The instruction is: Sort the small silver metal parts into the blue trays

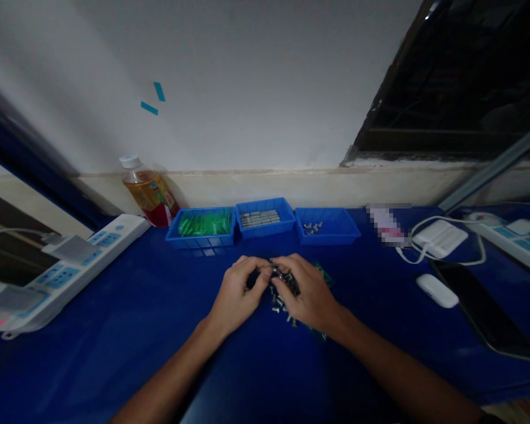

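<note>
The small metal pieces lie in a loose heap on the blue table, right in front of me and between the two hands, with a few strays spilling toward the near edge. I have both hands brought together over the top of that heap. The left hand is curled, thumb and forefinger closed on a piece at the heap's upper edge. The right hand is curled as well, its fingertips pinched on pieces that meet the left hand's. The pieces are too small for me to tell how many each hand grips. Something green shows from under the right hand, but I cannot tell what it is.

My reading is that the step in hand is working single pieces out of the heap at the fingertips. Any further handling calls for a fine, steady pinch, since loose pieces this small will roll.

Beyond the hands three blue trays stand in a row by the wall: the left tray holds green parts, the middle tray silver ones, and the right tray only a few bits. A bottle leans behind them, a power strip lies to the left, and a phone lies to the right
</note>
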A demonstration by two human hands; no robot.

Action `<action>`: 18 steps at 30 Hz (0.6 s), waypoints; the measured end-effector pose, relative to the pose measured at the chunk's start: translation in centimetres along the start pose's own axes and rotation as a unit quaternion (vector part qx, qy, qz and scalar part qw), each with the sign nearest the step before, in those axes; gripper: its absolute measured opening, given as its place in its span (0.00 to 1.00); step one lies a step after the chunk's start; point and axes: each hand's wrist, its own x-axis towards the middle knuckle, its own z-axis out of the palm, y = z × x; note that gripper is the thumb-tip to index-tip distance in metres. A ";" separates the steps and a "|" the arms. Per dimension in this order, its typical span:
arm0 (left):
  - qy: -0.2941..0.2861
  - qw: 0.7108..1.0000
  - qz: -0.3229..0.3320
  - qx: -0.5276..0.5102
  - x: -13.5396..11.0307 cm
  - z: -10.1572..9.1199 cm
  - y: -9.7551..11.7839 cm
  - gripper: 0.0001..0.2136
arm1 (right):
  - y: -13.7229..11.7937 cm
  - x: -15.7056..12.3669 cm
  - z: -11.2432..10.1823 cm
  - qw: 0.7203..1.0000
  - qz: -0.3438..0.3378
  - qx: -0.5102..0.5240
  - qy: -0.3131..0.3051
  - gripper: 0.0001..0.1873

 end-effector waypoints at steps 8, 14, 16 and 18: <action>-0.090 0.994 0.008 0.060 0.1 -1.2 0.2 0.12 | 0.9 0.7 -1.2 0.992 -0.051 -0.108 0.037 0.07; -0.227 0.955 0.086 0.171 -0.6 -1.6 -0.9 0.09 | 7.0 1.7 -4.2 0.949 0.097 -0.256 0.154 0.11; -0.251 0.944 0.097 0.193 -0.9 -1.4 -0.9 0.08 | 8.6 1.6 -4.7 0.931 0.147 -0.289 0.169 0.12; -0.257 0.939 0.095 0.206 -1.0 -1.2 -0.8 0.06 | 9.6 1.4 -4.7 0.918 0.184 -0.302 0.180 0.12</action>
